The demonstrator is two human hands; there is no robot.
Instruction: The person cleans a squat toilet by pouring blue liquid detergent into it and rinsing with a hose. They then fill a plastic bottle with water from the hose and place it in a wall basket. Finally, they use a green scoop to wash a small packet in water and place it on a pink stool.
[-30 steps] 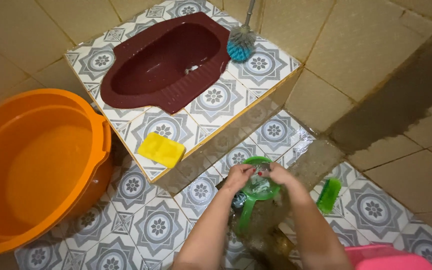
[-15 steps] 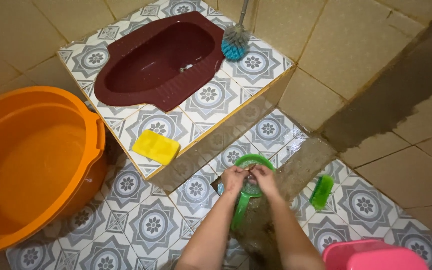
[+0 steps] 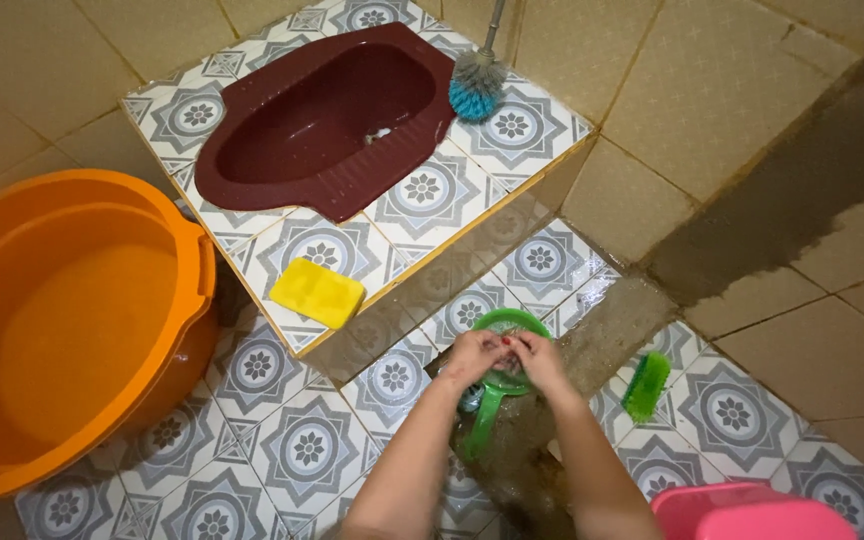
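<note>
Two hands — left hand (image 3: pixel 472 358), right hand (image 3: pixel 540 360) — fingers pinched together over one green dipper (image 3: pixel 495 385), one yellow sponge (image 3: pixel 317 293)

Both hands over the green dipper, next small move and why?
Probably keep rubbing the hands together a moment longer over the dipper. The left hand and right hand meet above its bowl, which sits on the wet floor; neither grips its handle or the green brush lying apart.

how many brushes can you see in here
2. A toilet brush with blue and grey bristles stands on the raised tiled platform beside the maroon squat toilet. A green scrub brush lies on the floor right of the hands. Others may be out of frame.
</note>
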